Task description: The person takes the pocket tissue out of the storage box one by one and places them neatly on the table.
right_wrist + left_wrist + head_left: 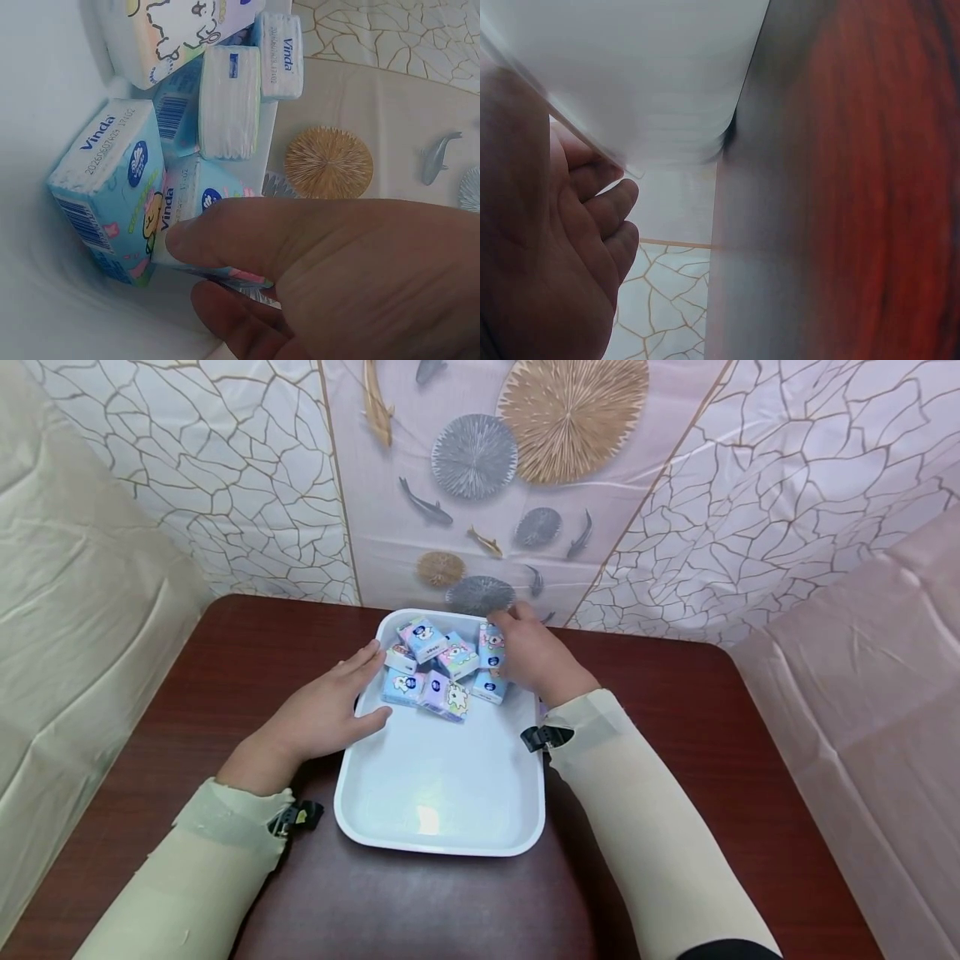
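Note:
A white tray [442, 777] holds several small Vinda tissue packs in blue, purple and pink, bunched at its far end. My left hand [322, 706] rests at the left rim, fingers extended along it and thumb over the inside. From the left wrist view, the left fingers [615, 206] lie against the outer side of the tray. At the far right corner, my right hand [536, 652] pinches a tissue pack [492, 643] between thumb and fingers. The right wrist view shows the thumb on that tissue pack [196, 184], with another tissue pack [112, 180] beside it.
The tray stands on a dark reddish-brown table [675, 760]. Behind it hangs a patterned cloth [480, 527] with printed fish and round shapes, close to the tray's far rim. Plain pale cloth [75, 610] hangs on the left side.

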A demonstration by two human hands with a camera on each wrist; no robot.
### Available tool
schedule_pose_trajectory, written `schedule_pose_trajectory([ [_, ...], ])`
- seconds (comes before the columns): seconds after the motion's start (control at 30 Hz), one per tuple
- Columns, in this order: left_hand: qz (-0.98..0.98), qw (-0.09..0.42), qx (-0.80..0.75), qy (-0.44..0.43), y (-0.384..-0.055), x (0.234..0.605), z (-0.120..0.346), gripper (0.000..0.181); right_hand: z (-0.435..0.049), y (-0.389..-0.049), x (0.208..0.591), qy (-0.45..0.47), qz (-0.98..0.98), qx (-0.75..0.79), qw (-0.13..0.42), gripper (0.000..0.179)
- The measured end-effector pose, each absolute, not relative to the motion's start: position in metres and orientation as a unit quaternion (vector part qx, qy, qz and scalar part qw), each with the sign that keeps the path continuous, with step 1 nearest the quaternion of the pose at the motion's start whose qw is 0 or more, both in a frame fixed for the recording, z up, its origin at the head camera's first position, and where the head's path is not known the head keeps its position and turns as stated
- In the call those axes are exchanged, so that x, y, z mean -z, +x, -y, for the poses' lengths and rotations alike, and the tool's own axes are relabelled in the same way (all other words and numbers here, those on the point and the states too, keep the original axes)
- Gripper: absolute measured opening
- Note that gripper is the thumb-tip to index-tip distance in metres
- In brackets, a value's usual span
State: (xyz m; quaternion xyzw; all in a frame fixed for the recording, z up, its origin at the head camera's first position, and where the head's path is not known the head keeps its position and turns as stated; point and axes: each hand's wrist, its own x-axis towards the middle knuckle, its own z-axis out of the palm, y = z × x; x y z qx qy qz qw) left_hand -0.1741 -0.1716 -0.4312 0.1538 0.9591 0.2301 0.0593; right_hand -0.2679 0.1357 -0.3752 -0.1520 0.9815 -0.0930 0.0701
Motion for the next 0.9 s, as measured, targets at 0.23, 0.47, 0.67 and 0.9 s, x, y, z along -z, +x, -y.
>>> schedule_pose_trajectory([
  [0.23, -0.959, 0.058, -0.230, 0.152, -0.1748, 0.4324, 0.1710, 0.093, -0.1358, -0.2698, 0.3772, -0.154, -0.982, 0.085, 0.068, 0.093],
  [0.47, -0.960, 0.053, -0.228, 0.154, -0.1744, 0.4316, 0.1718, 0.090, -0.1339, -0.2674, 0.3764, -0.156, -0.982, 0.082, 0.067, 0.091],
  [0.67, -0.961, 0.056, -0.224, 0.151, -0.1740, 0.4312, 0.1723, 0.090, -0.1321, -0.2651, 0.3745, -0.161, -0.982, 0.079, 0.062, 0.092],
  [0.9, -0.961, 0.052, -0.225, 0.155, -0.1749, 0.4322, 0.1718, 0.090, -0.1319, -0.2640, 0.3730, -0.165, -0.982, 0.067, 0.065, 0.091],
])
